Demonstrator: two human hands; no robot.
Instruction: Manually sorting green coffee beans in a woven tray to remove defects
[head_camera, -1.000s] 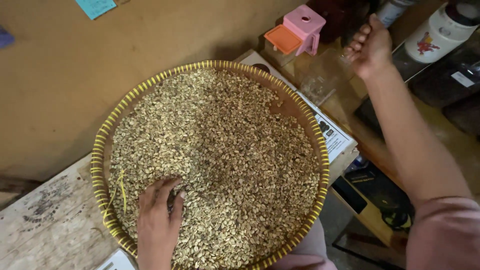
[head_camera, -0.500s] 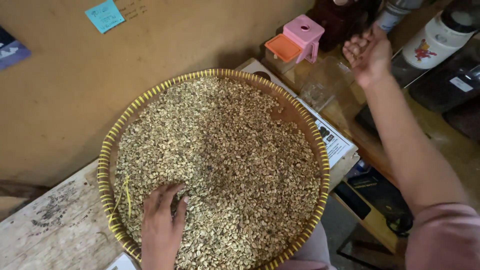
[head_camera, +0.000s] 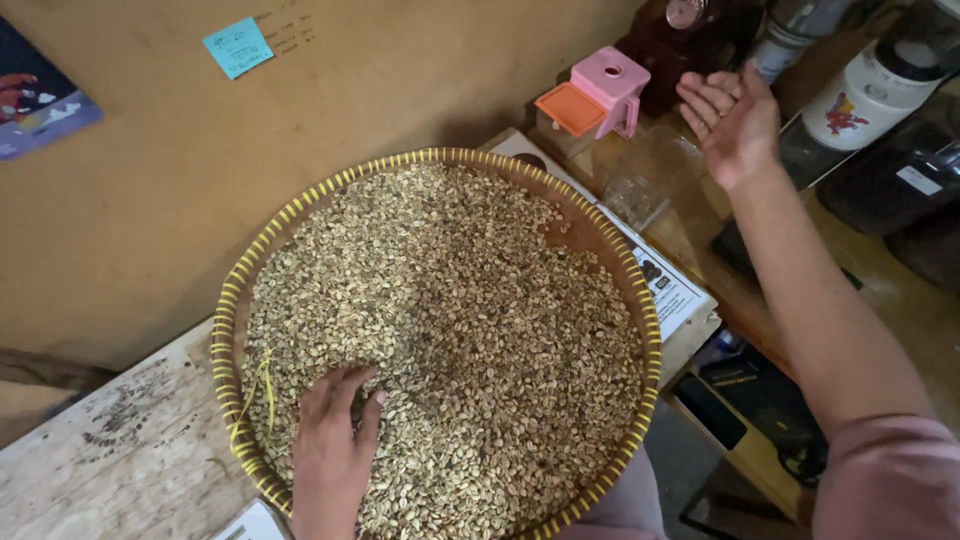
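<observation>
woven tray (head_camera: 640, 330) holds pale beans (head_camera: 450, 330); left hand (head_camera: 335, 450) rests fingers-down on them, right hand (head_camera: 735, 120) open, empty.

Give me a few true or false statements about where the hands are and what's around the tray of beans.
1. The left hand rests on the beans in the tray. True.
2. The right hand grips the pink container. False: it is open, palm up, beside the container and apart from it.
3. The tray is square and made of metal. False: it is round and woven, with a yellow rim.
4. A blue note is stuck on the wall. True.
5. The right hand is buried in the beans. False: it is raised beyond the tray's far edge.
</observation>
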